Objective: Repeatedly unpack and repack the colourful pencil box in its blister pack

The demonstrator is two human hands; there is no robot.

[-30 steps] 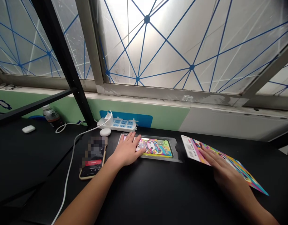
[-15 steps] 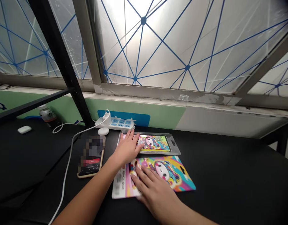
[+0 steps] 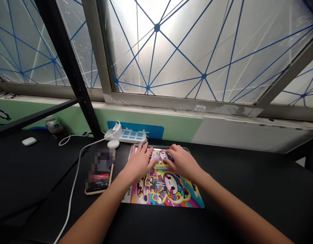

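Note:
A colorful cartoon card (image 3: 169, 189) lies flat on the black table, its upper edge against or under a clear plastic package. That package holds a colorful box (image 3: 159, 156) with the same cartoon character. My left hand (image 3: 139, 162) rests on the package's left part, fingers spread. Over its right part lies my right hand (image 3: 183, 161), thumb and fingers apart and touching the package or the box in it. The hands cover both ends of the package.
A phone (image 3: 100, 174) lies left of my left forearm, with a white cable (image 3: 76, 176) beside it. Behind are a round white object (image 3: 113, 144), a power strip (image 3: 132, 135) and a bottle (image 3: 55, 127). A white case (image 3: 29, 141) sits far left.
My right hand has moved up from the card onto the right part of the package. The card has shifted slightly left and up. My left hand stays on the package.

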